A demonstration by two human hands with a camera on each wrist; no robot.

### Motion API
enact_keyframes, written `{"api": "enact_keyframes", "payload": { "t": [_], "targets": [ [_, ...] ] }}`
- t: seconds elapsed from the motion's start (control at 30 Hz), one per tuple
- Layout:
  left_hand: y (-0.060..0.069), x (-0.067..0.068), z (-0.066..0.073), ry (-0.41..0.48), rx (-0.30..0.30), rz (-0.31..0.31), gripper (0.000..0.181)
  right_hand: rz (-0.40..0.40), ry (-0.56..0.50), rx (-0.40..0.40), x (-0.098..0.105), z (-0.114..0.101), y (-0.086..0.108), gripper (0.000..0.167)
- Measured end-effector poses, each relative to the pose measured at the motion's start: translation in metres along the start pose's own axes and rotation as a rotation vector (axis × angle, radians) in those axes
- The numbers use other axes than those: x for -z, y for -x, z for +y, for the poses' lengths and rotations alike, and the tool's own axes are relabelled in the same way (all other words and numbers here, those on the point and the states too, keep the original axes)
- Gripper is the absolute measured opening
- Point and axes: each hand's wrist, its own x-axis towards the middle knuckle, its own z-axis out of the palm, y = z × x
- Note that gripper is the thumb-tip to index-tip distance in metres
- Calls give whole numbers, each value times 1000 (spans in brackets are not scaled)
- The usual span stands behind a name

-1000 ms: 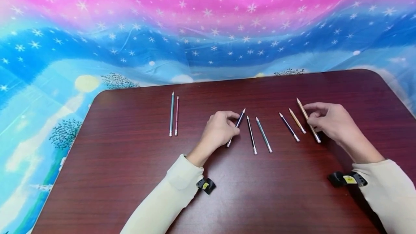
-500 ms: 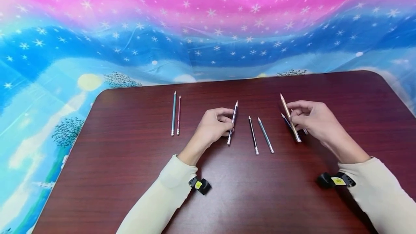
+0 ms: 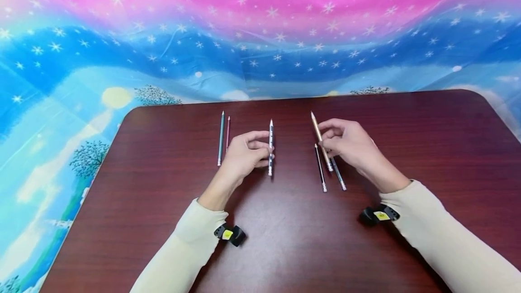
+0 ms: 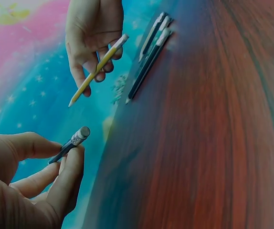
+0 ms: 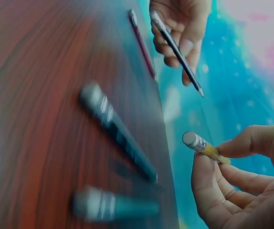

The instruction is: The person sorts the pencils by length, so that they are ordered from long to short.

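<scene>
My left hand (image 3: pixel 244 150) pinches a dark pencil (image 3: pixel 271 139) with white marks between thumb and fingers, tip pointing away from me. A yellow pencil (image 3: pixel 316 125) is pinched in my right hand (image 3: pixel 352 141), above two pencils on the table. Those two are a black pencil (image 3: pixel 320 171) and a teal pencil (image 3: pixel 338 175), the latter partly covered by the yellow pencil and hand. Both held pencils look lifted; their eraser ends face the wrist cameras, the dark one (image 4: pixel 75 140) on the left and the yellow one (image 5: pixel 206 149) on the right.
Left of my left hand lie a blue-green pencil (image 3: pixel 221 139) and a magenta pencil (image 3: pixel 228 132), its lower end hidden by the hand. All lie on a dark wooden table (image 3: pixel 285 248). A snowflake-patterned cloth (image 3: pixel 260 35) hangs behind the far edge.
Both hands have moved left with their pencils, now raised. The dark pencil has swung nearly straight. Two pencils formerly seen at right are now hidden behind the right hand and arm.
</scene>
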Motion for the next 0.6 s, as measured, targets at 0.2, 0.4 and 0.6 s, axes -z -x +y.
{"api": "enact_keyframes", "payload": {
  "t": [0.2,0.4,0.6],
  "targets": [
    [8,27,1,-1,-6,52,48,-39,-43,10,-29,-19,-15,48],
    [18,55,-2,-21,-5,95,51,-66,-94,-5,-51,-32,-30,46],
    [27,83,-7,-12,-18,139,53,-89,-133,-11,-78,-46,-45,45]
  ]
}}
